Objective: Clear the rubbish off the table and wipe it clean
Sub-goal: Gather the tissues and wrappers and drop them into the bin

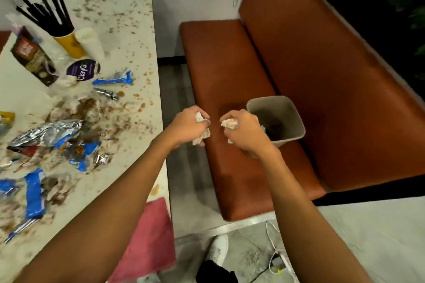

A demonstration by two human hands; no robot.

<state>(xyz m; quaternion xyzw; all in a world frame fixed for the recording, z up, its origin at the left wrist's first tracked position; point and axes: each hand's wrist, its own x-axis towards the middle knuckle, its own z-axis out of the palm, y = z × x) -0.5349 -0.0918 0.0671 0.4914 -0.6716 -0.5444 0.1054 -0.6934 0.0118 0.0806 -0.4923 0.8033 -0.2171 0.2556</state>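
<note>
Both hands are past the table edge, held out over the floor gap and the bench. The left hand (pixel 188 125) is curled tight round a crumpled white napkin (pixel 202 136), whose tail hangs out below the fist. The right hand (pixel 241 131), just beside it, grips a second napkin wad (pixel 230 123) that shows at the thumb side. The 2 fists are clenched hard, probably to keep loose, greasy paper from shedding on the way. The beige bin (pixel 278 104) stands on the orange bench seat (pixel 220 60) just beyond the right hand, mouth upward, so that hand is nearly at the rim while the left has further to cross. Well to the left of the left hand, the table (pixel 128 48) carries most of the job: a silver foil bag (pixel 48 132), a blue wrapper (pixel 34 193), brown smears and crumbs. The pink cloth (pixel 151 234) lies at the table corner under the left forearm, likely parked within reach for wiping once the rubbish is gone.
</note>
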